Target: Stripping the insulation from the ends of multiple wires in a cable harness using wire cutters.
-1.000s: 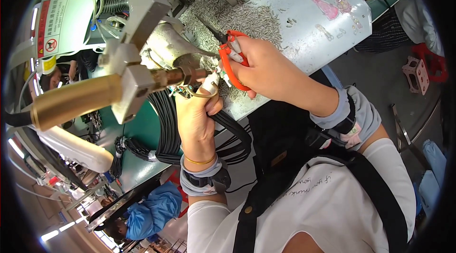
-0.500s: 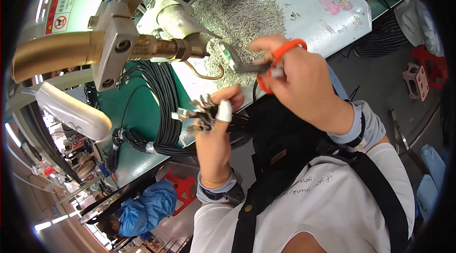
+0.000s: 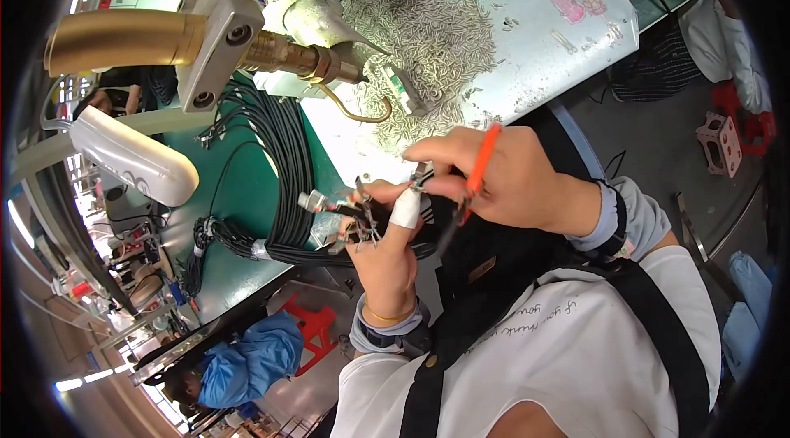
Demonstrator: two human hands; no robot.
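My left hand [image 3: 385,273], its thumb wrapped in white tape, is closed round a bundle of black cables with small connectors [image 3: 360,212] and bare ends splaying from it. Orange-handled scissors [image 3: 484,160] are tucked in my right hand [image 3: 527,179], their dark blades hanging downward. The right thumb and fingertips meet at the taped left thumb, pinching a small cable end [image 3: 420,176] there. Beyond my hands, a green-and-white piece [image 3: 398,86] sits on the machine's metal holder, beside a brass-coloured nozzle [image 3: 350,72].
Countless small silvery pieces [image 3: 448,43] cover part of the white worktop [image 3: 559,51]. A coil of black cable [image 3: 288,183] lies on the green mat [image 3: 234,191]. The lamp [image 3: 136,158] hangs at left. A person in blue [image 3: 251,364] and red stools [image 3: 313,331] are lower left.
My right hand has come down from the machine to the left thumb, and the scissors have swung from pointing left to pointing down. My left hand has shifted slightly right.
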